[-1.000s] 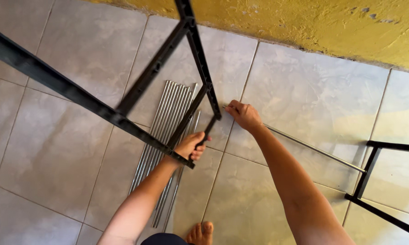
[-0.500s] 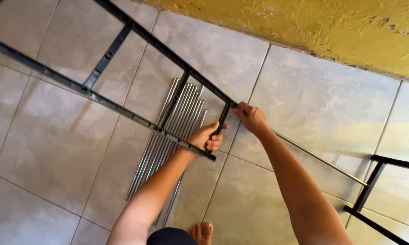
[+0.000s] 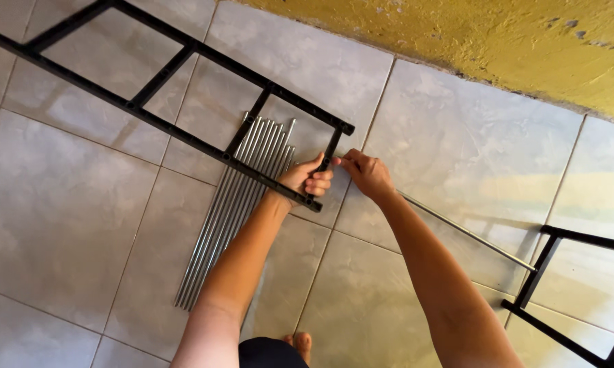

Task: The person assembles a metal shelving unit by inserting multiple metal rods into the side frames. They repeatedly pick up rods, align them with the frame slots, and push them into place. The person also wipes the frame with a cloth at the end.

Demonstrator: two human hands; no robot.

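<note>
grey floor tiles point(image 3: 68, 225) under a yellow wall. left hand point(image 3: 305, 178) is closed around the black ladder frame's point(image 3: 184, 92) end rung; right hand point(image 3: 365, 172) pinches a steel rod point(image 3: 467, 232) at that corner. hold the frame steady, keep the rod straight.

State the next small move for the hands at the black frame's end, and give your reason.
Probably guide the rod tip into the end bar of the frame. The left hand grips the frame's end, the right hand pinches the rod end right beside it, and the rod's far end already meets the other frame.
</note>
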